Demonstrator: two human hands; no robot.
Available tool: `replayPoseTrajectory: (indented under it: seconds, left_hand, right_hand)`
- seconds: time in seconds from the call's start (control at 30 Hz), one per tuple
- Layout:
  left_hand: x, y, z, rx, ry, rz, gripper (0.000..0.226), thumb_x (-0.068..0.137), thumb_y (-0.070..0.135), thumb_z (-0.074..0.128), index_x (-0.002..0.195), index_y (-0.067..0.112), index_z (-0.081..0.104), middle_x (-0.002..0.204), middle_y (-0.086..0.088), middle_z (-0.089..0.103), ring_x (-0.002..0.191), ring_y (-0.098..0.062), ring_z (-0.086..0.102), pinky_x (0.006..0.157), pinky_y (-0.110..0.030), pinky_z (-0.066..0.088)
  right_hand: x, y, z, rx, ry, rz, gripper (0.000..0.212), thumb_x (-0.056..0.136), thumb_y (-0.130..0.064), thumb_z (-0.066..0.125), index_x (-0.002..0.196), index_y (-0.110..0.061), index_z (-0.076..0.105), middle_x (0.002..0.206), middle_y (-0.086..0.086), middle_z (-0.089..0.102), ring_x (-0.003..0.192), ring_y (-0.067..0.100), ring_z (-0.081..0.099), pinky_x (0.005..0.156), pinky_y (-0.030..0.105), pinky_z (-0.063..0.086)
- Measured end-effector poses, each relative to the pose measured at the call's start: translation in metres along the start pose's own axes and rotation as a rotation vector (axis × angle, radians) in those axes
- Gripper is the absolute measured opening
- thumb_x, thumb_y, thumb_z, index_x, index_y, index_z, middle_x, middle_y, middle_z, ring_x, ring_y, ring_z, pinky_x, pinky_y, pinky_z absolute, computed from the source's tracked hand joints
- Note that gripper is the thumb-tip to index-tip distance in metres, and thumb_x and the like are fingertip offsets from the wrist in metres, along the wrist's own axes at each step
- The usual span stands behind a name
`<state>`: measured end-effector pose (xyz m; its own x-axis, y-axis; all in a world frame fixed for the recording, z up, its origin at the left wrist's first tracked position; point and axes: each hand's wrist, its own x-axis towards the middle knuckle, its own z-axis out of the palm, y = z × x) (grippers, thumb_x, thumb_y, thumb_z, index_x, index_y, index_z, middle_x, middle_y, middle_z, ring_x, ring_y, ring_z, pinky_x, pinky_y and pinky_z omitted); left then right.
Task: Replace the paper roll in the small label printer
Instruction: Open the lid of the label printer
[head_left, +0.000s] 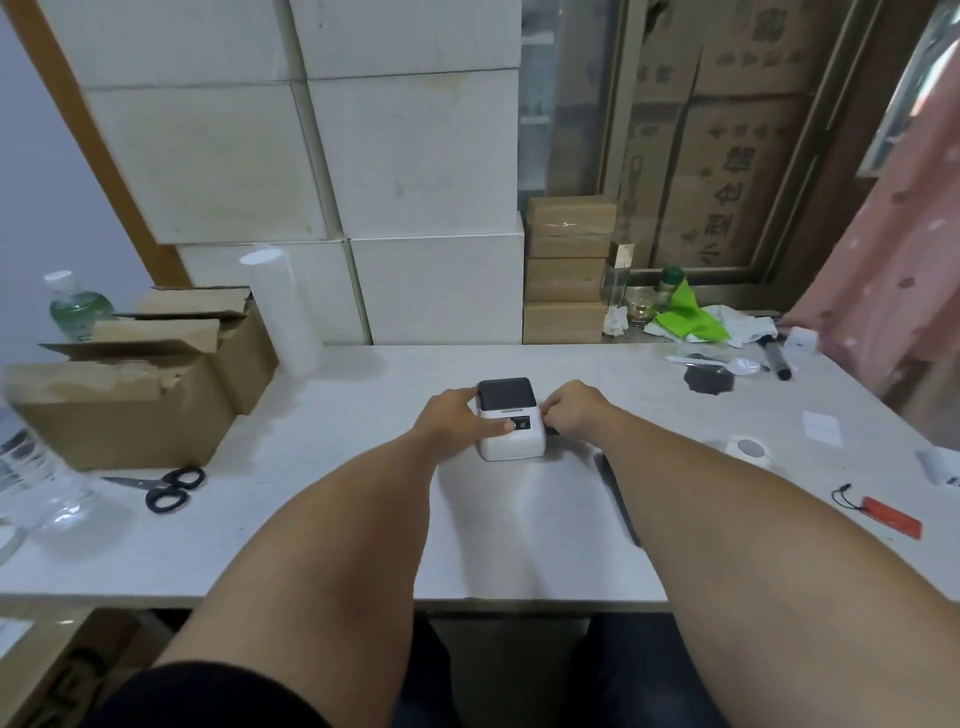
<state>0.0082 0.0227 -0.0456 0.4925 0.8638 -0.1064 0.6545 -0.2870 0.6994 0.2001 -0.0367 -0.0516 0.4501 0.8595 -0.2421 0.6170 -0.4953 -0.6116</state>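
Printer sat mid-surface, lid closed | left hand fingers clamped its left side, right hand fingers its right | advice: steady base, lift lid gently.

I have a single wide-angle view from the head, looking forward and down over both forearms onto the white worktop. It sits close above the near edge, the edges bend outward, and its far side takes in stacked white boxes.
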Motion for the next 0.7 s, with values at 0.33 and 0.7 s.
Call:
replayPoseTrajectory:
  seconds: [0.33, 0.7]
  left_hand:
    - [0.028, -0.02, -0.005, -0.167, -0.164, 0.019, 0.072, 0.076, 0.042, 0.087, 0.14, 0.029, 0.057, 0.074, -0.004, 0.061, 0.068, -0.018, 0.061, 0.071, -0.028, 0.052]
    - [0.034, -0.029, 0.001, -0.247, -0.19, -0.019, 0.052, 0.077, 0.04, 0.087, 0.121, 0.023, 0.063, 0.075, 0.002, 0.058, 0.071, -0.016, 0.058, 0.069, -0.024, 0.046]
  right_hand:
    - [0.017, 0.009, -0.009, 0.011, -0.114, -0.061, 0.021, 0.082, -0.013, 0.07, 0.094, -0.01, 0.086, 0.104, 0.01, 0.08, 0.105, 0.029, 0.071, 0.098, 0.042, 0.057]
    - [0.015, 0.004, -0.008, -0.11, -0.103, -0.07, 0.018, 0.083, -0.011, 0.068, 0.089, -0.006, 0.084, 0.095, 0.016, 0.078, 0.08, 0.023, 0.062, 0.076, 0.033, 0.052]
